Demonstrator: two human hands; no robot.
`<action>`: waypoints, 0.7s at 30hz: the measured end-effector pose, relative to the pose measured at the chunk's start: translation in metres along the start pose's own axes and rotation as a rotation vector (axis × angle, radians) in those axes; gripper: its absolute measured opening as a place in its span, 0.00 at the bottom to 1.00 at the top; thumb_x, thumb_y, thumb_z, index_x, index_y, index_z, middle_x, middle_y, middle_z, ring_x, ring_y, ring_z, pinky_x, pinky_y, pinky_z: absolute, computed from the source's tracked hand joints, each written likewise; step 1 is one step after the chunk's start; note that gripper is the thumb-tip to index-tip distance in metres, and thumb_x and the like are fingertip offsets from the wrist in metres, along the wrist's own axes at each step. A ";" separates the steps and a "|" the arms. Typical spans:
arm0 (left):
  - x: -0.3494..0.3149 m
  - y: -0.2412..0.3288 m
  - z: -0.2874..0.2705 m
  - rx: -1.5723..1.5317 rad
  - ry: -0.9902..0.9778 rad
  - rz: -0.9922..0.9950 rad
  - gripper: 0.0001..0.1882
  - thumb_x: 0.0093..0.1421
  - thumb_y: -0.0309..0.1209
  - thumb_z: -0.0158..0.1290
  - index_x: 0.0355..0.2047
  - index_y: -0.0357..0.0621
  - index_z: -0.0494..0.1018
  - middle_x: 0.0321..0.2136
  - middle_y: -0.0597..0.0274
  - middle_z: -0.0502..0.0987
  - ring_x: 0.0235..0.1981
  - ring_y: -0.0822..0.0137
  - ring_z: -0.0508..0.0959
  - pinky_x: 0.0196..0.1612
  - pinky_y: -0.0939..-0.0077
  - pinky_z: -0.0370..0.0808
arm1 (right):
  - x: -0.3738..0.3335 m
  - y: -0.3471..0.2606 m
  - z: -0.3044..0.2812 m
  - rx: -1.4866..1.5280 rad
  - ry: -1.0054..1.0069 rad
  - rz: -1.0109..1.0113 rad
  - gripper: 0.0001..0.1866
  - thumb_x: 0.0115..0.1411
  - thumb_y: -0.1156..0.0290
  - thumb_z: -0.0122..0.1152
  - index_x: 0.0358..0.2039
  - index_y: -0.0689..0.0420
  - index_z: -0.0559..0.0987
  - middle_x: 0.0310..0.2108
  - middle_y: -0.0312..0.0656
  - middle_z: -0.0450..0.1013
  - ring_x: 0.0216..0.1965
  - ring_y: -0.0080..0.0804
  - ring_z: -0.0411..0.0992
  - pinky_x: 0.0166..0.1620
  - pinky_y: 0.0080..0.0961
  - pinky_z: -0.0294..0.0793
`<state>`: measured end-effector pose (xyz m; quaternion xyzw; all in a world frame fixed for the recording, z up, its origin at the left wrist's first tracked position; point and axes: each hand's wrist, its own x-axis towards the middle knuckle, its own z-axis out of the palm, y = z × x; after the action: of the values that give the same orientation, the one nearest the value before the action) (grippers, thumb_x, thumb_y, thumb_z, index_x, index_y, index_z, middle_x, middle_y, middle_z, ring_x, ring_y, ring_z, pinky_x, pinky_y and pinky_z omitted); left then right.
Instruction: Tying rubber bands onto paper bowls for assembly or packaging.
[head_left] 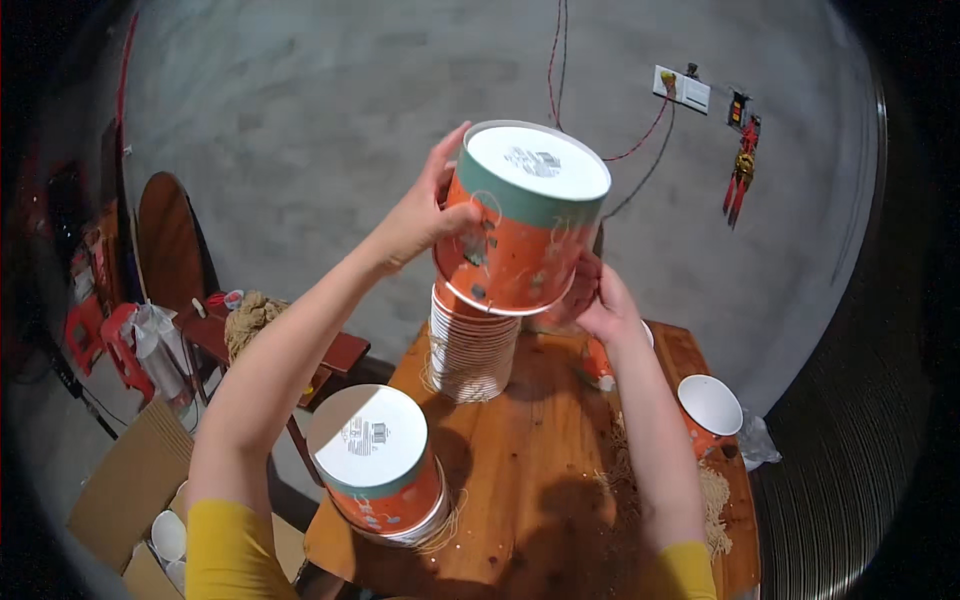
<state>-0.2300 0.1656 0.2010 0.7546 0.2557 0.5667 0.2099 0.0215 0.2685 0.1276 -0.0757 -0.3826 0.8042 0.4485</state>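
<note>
An orange paper bucket with a green band and a white base is upside down, tilted, at the top of a tall stack of nested buckets whose white rims show below. My left hand grips its upper left side, thumb in front and fingers behind. At its lower right edge is my right hand, with the fingers curled against the side and partly hidden. Nearer on the left stands a second upturned stack of paper buckets, white base up, with thin strings at its foot.
The wooden table carries an upright white-lined bucket at right, another orange bucket behind my right wrist, and tan strings. At left are a bench with a string bundle, red stools and a cardboard box.
</note>
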 end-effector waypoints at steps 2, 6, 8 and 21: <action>0.014 -0.008 0.002 -0.027 0.050 -0.031 0.62 0.43 0.54 0.66 0.67 0.53 0.36 0.57 0.47 0.59 0.58 0.56 0.63 0.59 0.62 0.63 | 0.016 -0.027 -0.037 0.083 -0.147 0.031 0.13 0.65 0.68 0.49 0.47 0.58 0.73 0.38 0.37 0.75 0.34 0.23 0.73 0.29 0.16 0.74; 0.025 -0.040 -0.008 0.001 0.088 -0.057 0.56 0.49 0.41 0.64 0.67 0.51 0.35 0.56 0.46 0.59 0.56 0.57 0.65 0.56 0.64 0.67 | 0.042 -0.022 -0.012 0.014 -0.116 -0.225 0.16 0.62 0.69 0.55 0.50 0.52 0.71 0.44 0.32 0.72 0.31 0.20 0.71 0.24 0.11 0.69; 0.028 -0.049 -0.006 -0.039 0.101 -0.066 0.56 0.50 0.40 0.64 0.67 0.50 0.35 0.56 0.46 0.60 0.54 0.58 0.67 0.55 0.64 0.68 | 0.052 -0.025 -0.020 -0.022 -0.112 -0.260 0.16 0.62 0.69 0.55 0.51 0.52 0.70 0.46 0.31 0.71 0.33 0.20 0.71 0.24 0.11 0.69; 0.017 -0.130 -0.015 -0.029 0.157 -0.245 0.52 0.56 0.44 0.59 0.66 0.43 0.34 0.49 0.51 0.69 0.45 0.66 0.75 0.51 0.70 0.70 | 0.080 0.031 -0.048 -0.812 -0.013 -0.326 0.37 0.61 0.51 0.55 0.63 0.59 0.57 0.54 0.40 0.64 0.53 0.26 0.63 0.55 0.23 0.61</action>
<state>-0.2596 0.2780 0.1386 0.6681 0.3533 0.5977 0.2675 -0.0238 0.3479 0.0915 -0.1795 -0.6777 0.5075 0.5010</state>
